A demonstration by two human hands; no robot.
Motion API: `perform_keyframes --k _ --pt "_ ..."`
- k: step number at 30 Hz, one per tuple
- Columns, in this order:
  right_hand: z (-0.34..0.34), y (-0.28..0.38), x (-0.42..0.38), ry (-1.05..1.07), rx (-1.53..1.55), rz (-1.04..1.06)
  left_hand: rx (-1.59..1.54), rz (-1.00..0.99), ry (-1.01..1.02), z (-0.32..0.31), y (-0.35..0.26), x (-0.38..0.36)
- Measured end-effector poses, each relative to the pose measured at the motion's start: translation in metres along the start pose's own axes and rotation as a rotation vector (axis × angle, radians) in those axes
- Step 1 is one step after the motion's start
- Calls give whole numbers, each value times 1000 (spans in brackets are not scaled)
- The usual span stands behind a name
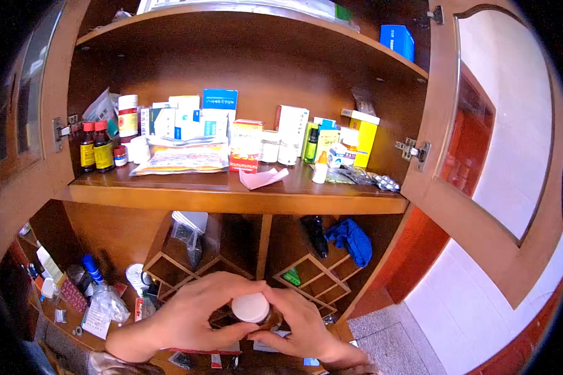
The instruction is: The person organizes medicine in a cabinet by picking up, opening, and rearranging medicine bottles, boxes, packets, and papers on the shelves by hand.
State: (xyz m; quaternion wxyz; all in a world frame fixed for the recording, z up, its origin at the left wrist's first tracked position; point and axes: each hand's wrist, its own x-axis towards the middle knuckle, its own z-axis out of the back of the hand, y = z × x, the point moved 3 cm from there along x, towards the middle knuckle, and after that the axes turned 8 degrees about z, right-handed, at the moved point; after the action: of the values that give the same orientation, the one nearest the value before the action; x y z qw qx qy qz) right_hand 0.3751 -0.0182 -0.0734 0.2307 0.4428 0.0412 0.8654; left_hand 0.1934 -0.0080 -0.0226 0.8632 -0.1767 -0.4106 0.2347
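Observation:
Both hands meet at the bottom middle around a small brown bottle (273,320) with a round white cap (251,307). My left hand (197,312) curls around the left side of the cap, thumb and fingers closed on it. From the right, my right hand (300,322) wraps the bottle's body, its fingers touching the left hand's fingertips. Most of the bottle is hidden by the fingers. Above the hands is a cabinet shelf (231,195) holding a red and white box (246,146), dark bottles with red caps (104,149) and a pink paper (263,179).
Cabinet doors stand open at left (28,147) and right (441,181). A yellow box (364,139) and blister packs (386,182) sit on the shelf's right. Below are wooden lattice racks (313,281), a blue cloth (351,242) and a plastic bag (111,302).

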Motion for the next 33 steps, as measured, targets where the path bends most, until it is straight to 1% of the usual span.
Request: perform_keyframes --k 1,3,4,5,6,7,8,9,11,12,13,15,17,21,23,26,27,29,30,33 --pt "0 -2 -2 2 4 10 9 2 -7 -4 -3 -2" --pt "3 -7 -7 -41 41 -20 -91 154 -32 -11 -3 -1" --pt "7 -8 -8 -51 32 -29 -33 111 -46 -10 -3 0" --pt "12 -12 -10 -103 88 -112 -39 99 -26 -3 -7 -6" --pt "17 -16 -13 -158 142 -191 39 -29 -39 3 -14 -15" --pt "18 -33 -21 -224 231 -216 117 -157 -61 10 -20 -25" --pt "24 -40 -22 -280 404 -274 170 -253 -105 19 -26 -29" --pt "32 -46 -19 -334 579 -333 199 -303 -137 24 -32 -31" --pt "39 -54 -8 -477 972 -184 225 -367 -196 27 -36 -32" --pt "41 -56 -5 -529 1059 -178 226 -385 -219 28 -38 -31" --pt "40 -59 -2 -634 1090 -226 229 -403 -236 28 -39 -31" --pt "39 -67 -7 -689 1202 -219 222 -439 -273 28 -39 -30" --pt "38 -74 -17 -713 1259 -222 209 -473 -304 27 -38 -29" --pt "36 -88 -35 -784 1251 -223 180 -533 -345 21 -36 -32" --pt "39 -88 -39 -802 1242 -232 158 -568 -364 17 -35 -34" --pt "41 -80 -46 -845 1197 -184 122 -606 -392 14 -32 -39" --pt "41 -82 -50 -852 1194 -196 111 -617 -397 12 -32 -40" --pt "40 -85 -58 -759 1268 -142 92 -644 -412 10 -32 -42" --pt "40 -85 -59 -807 1304 -153 82 -658 -420 9 -32 -44" --pt "39 -83 -60 -826 1296 -116 49 -700 -446 4 -31 -47"
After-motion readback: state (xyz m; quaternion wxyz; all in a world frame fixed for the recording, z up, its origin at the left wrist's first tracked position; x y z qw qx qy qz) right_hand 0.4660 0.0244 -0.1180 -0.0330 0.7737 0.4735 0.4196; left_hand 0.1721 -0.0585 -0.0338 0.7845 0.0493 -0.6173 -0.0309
